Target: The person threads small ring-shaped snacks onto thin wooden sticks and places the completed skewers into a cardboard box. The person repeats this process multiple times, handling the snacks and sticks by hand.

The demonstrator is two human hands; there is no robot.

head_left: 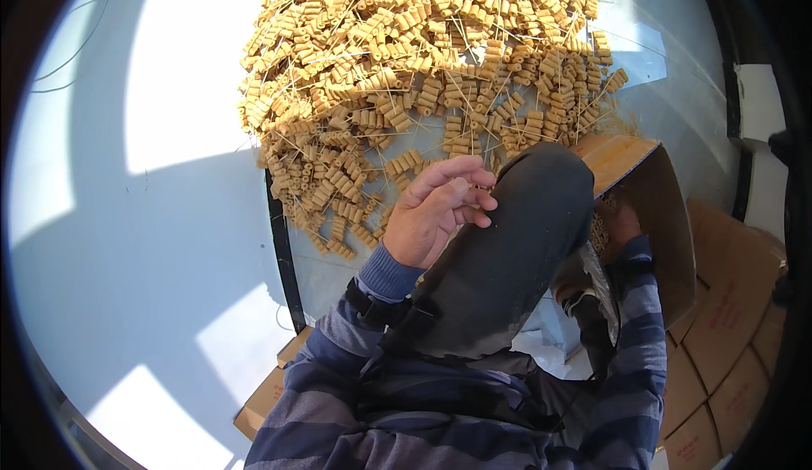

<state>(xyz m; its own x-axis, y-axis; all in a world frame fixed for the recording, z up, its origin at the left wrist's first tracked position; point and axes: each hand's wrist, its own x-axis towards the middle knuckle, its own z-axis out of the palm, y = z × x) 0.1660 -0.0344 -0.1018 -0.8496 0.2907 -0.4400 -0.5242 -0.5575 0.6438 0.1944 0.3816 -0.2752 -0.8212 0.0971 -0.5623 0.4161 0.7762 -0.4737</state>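
Observation:
My left hand [436,212] is raised beside my bent knee, its fingers loosely curled and apart, with nothing visible in them. Beyond it spreads a large heap of tan, ribbed, spiral-shaped rolls on thin sticks [364,73]. My right hand [624,223] reaches down inside an open cardboard box [664,233] to the right of my knee. Its fingers are hidden within the box, so I cannot see whether it grips anything. More tan pieces [599,232] show in the box, next to that hand.
Several flat or closed brown cartons [719,343] lie at the lower right. Another carton [262,402] sits at the lower left, by my arm. My dark-trousered knee [541,199] rises between my hands. A pale blue surface [203,242] with sunlit patches stretches along the left.

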